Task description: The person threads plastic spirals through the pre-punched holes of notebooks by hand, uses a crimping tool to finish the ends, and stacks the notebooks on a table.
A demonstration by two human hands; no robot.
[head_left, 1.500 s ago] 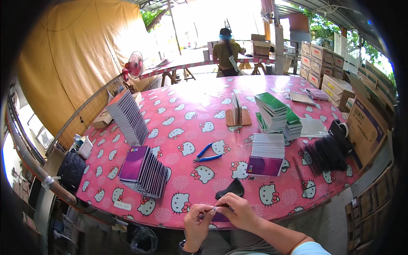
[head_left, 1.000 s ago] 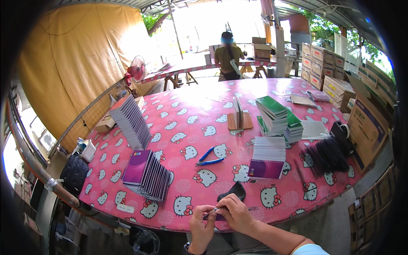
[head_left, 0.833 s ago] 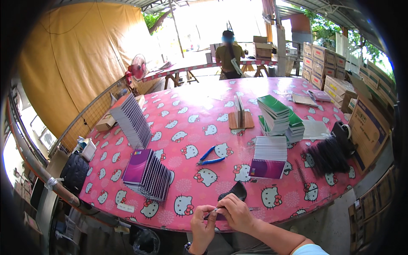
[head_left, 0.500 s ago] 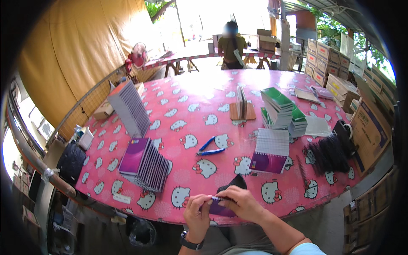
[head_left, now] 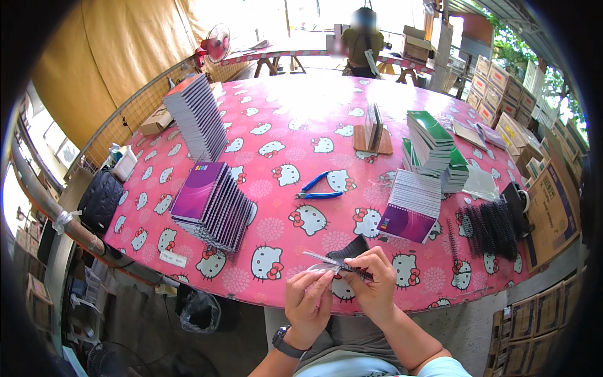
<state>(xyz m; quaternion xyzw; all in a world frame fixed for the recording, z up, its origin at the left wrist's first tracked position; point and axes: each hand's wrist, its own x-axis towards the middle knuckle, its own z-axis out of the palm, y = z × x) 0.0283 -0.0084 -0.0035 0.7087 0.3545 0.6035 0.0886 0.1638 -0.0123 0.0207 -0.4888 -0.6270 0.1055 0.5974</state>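
At the near edge of the pink cartoon-cat tablecloth (head_left: 282,113), my left hand (head_left: 309,300) and my right hand (head_left: 374,284) meet over one small notebook (head_left: 326,262). The left hand pinches its clear cover and thin pages. The right hand holds a black spiral binding coil (head_left: 355,271) against the notebook's edge. A black cover (head_left: 350,249) lies just beyond my fingers. Blue-handled pliers (head_left: 318,188) rest on the cloth further in.
A fanned pile of purple notebooks (head_left: 213,204) lies to the left, a taller grey stack (head_left: 196,116) behind it. Green-covered stacks (head_left: 433,147), a purple stack (head_left: 411,206) and loose black coils (head_left: 490,226) sit to the right. Cardboard boxes (head_left: 553,201) line the right side. A person stands at the far tables.
The view has tilted down and drawn nearer to the table. My hands stay together on the notebook and coil, with small finger shifts only.
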